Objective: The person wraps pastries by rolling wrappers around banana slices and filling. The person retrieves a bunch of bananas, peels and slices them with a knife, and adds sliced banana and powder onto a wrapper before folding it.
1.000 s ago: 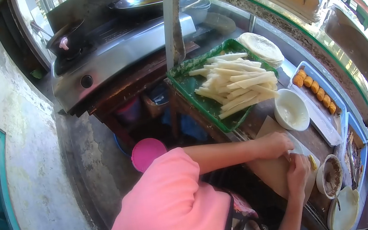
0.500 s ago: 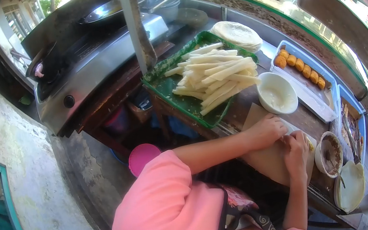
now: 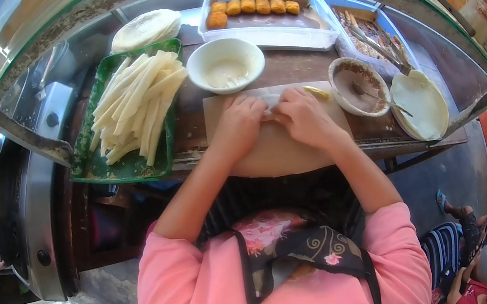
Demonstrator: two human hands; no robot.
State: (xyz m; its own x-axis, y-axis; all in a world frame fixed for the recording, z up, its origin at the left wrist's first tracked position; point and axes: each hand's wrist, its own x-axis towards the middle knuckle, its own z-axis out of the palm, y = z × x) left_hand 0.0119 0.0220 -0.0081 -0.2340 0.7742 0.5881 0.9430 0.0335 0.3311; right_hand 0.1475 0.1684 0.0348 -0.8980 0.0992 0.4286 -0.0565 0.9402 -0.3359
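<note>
White wrapper sits pinched by the curled left hand and curled right hand above a brown sheet

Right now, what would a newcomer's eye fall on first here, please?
Most likely the heap of pale, stick-like rolls in the green tray at the left. Next, the row of orange-brown rolls in the pale tub at the back. In the middle, the left hand and right hand meet at a whitish wrapper.
</note>
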